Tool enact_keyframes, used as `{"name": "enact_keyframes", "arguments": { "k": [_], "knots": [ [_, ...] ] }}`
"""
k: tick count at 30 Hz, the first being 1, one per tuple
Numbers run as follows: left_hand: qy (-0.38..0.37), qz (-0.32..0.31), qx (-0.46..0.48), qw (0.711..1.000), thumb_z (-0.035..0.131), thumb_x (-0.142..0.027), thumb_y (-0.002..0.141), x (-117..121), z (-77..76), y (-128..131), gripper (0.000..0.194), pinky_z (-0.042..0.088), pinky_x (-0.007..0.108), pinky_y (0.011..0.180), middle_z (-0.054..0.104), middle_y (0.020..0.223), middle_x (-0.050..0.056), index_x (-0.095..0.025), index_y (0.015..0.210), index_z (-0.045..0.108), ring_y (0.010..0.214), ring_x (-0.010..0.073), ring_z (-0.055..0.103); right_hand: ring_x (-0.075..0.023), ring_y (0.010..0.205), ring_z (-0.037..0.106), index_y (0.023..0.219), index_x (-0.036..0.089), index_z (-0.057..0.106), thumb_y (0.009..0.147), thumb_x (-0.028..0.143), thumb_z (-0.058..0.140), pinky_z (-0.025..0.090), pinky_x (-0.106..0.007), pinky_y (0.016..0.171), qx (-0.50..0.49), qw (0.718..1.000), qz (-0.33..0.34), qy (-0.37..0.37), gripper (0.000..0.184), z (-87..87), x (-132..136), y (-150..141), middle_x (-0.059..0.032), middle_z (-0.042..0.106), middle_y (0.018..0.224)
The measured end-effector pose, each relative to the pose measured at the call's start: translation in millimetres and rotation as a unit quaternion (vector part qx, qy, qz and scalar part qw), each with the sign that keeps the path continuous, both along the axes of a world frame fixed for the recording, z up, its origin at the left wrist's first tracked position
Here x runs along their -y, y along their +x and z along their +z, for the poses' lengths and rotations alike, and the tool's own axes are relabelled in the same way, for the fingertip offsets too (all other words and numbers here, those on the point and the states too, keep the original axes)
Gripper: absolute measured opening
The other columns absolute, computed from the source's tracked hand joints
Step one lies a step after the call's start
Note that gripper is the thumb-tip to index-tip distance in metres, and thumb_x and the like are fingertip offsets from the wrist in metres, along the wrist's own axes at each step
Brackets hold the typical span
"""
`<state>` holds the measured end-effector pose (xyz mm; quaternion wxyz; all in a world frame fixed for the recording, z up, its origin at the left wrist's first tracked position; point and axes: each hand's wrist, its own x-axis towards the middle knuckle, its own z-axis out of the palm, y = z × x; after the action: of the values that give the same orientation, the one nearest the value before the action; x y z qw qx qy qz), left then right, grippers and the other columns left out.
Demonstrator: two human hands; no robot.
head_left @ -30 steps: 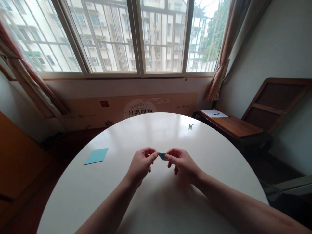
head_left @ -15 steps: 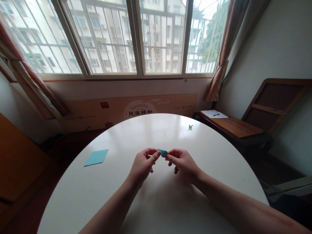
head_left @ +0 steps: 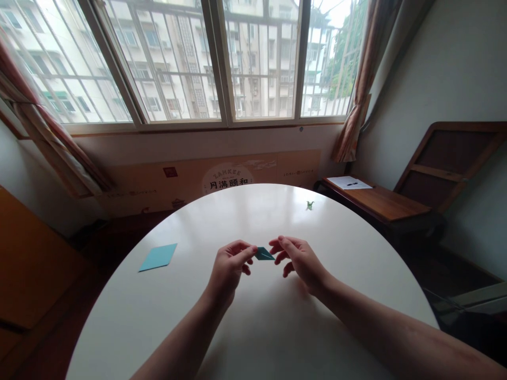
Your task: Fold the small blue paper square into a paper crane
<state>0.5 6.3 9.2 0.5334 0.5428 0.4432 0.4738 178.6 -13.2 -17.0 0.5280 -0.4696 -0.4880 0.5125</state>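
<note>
Above the middle of a round white table (head_left: 253,327), my left hand (head_left: 228,266) pinches the left end of a small folded teal paper piece (head_left: 263,255). My right hand (head_left: 297,257) hovers just right of the paper's tip with its fingers loosely spread, and does not grip it. A flat light-blue paper sheet (head_left: 158,256) lies on the table to the left. Far off on the table, toward the right, sits a tiny green folded paper figure (head_left: 310,205).
A wooden side table (head_left: 380,203) with a white sheet and a pen (head_left: 350,183) stands at the right beside a wooden chair frame (head_left: 451,163). A printed cardboard panel (head_left: 214,177) leans under the barred window. Curtains hang at both sides.
My right hand has let go of the teal paper and its fingers have opened. The left hand alone keeps the piece, which now shows more of its pointed shape.
</note>
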Motion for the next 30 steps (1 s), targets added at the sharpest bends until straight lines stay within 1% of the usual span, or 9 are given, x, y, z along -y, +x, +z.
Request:
{"name": "enact_keyframes", "arguments": {
  "k": [3, 8, 13, 17, 19, 21, 23, 27, 30],
  "knots": [
    [-0.017, -0.006, 0.015, 1.000, 0.078, -0.036, 0.066, 0, -1.0, 0, 0.024, 0.036, 0.022, 0.048, 0.056, 0.056, 0.000, -0.015, 0.063, 0.069, 0.053, 0.0113, 0.047, -0.0176, 0.073, 0.063, 0.097, 0.015, 0.072, 0.087, 0.062, 0.057, 0.045, -0.021, 0.045, -0.024, 1.000, -0.004, -0.019, 0.050, -0.7, 0, 1, -0.0109, 0.068, 0.094],
    [-0.026, -0.011, 0.021, 0.999, 0.079, -0.036, 0.067, 0, -2.7, 0, 0.024, 0.035, 0.022, 0.049, 0.055, 0.054, -0.001, -0.014, 0.062, 0.070, 0.051, 0.0102, 0.045, -0.0187, 0.076, 0.062, 0.096, 0.015, 0.073, 0.086, 0.062, 0.062, 0.046, -0.021, 0.045, -0.049, 0.998, 0.029, 0.003, 0.049, -2.2, 1, -1, -0.0101, 0.067, 0.093],
    [-0.021, 0.003, 0.016, 1.000, 0.081, -0.041, 0.068, -1, -4.1, 0, 0.028, 0.035, 0.022, 0.049, 0.053, 0.054, -0.002, -0.014, 0.067, 0.073, 0.051, 0.0092, 0.043, -0.0179, 0.078, 0.061, 0.095, 0.016, 0.074, 0.080, 0.051, 0.074, 0.047, -0.021, 0.047, -0.051, 0.997, 0.051, 0.012, 0.038, 1.1, 4, -1, -0.0085, 0.068, 0.092],
    [-0.024, 0.005, 0.007, 1.000, 0.083, -0.046, 0.066, -4, -8.4, 0, 0.035, 0.036, 0.021, 0.048, 0.051, 0.056, -0.002, -0.013, 0.071, 0.073, 0.051, 0.0090, 0.043, -0.0170, 0.075, 0.060, 0.096, 0.016, 0.074, 0.074, 0.042, 0.081, 0.048, -0.020, 0.047, -0.049, 0.997, 0.061, 0.007, 0.035, -0.2, 4, -2, -0.0063, 0.068, 0.083],
    [-0.025, 0.000, 0.006, 1.000, 0.083, -0.049, 0.065, -5, -10.6, 1, 0.038, 0.037, 0.020, 0.047, 0.053, 0.059, -0.002, -0.013, 0.074, 0.073, 0.053, 0.0097, 0.045, -0.0165, 0.072, 0.060, 0.091, 0.015, 0.074, 0.074, 0.041, 0.081, 0.048, -0.021, 0.046, -0.040, 0.998, 0.046, 0.020, 0.032, -2.6, 3, -2, -0.0054, 0.067, 0.078],
    [-0.026, -0.006, 0.006, 1.000, 0.083, -0.053, 0.065, -6, -12.0, 1, 0.043, 0.038, 0.019, 0.045, 0.057, 0.066, 0.000, -0.014, 0.080, 0.073, 0.056, 0.0106, 0.047, -0.0160, 0.068, 0.059, 0.087, 0.014, 0.074, 0.075, 0.042, 0.080, 0.048, -0.021, 0.045, -0.028, 0.998, 0.019, 0.047, 0.031, -5.2, 2, -3, -0.0049, 0.066, 0.074],
    [-0.031, -0.015, 0.005, 0.999, 0.081, -0.057, 0.067, -4, -12.5, 2, 0.046, 0.039, 0.019, 0.043, 0.060, 0.074, 0.003, -0.014, 0.080, 0.071, 0.059, 0.0115, 0.048, -0.0158, 0.067, 0.058, 0.086, 0.015, 0.074, 0.076, 0.043, 0.079, 0.048, -0.022, 0.044, -0.019, 0.997, -0.011, 0.075, 0.030, -7.2, 0, -2, -0.0046, 0.065, 0.073],
    [-0.036, -0.042, 0.001, 0.998, 0.078, -0.060, 0.070, 2, -10.8, 5, 0.049, 0.039, 0.018, 0.041, 0.059, 0.072, 0.004, -0.013, 0.068, 0.065, 0.060, 0.0122, 0.049, -0.0164, 0.070, 0.059, 0.086, 0.017, 0.075, 0.077, 0.039, 0.080, 0.050, -0.023, 0.046, -0.005, 0.992, -0.054, 0.111, 0.024, -8.4, -1, -1, -0.0050, 0.067, 0.078],
    [-0.028, -0.058, 0.006, 0.998, 0.081, -0.055, 0.067, 6, -8.2, 7, 0.044, 0.041, 0.018, 0.041, 0.059, 0.071, 0.004, -0.013, 0.073, 0.068, 0.063, 0.0134, 0.050, -0.0185, 0.076, 0.061, 0.083, 0.018, 0.073, 0.077, 0.035, 0.079, 0.052, -0.023, 0.046, 0.013, 0.988, -0.059, 0.143, 0.019, -7.2, 2, -4, -0.0060, 0.067, 0.086]
  ]
}}
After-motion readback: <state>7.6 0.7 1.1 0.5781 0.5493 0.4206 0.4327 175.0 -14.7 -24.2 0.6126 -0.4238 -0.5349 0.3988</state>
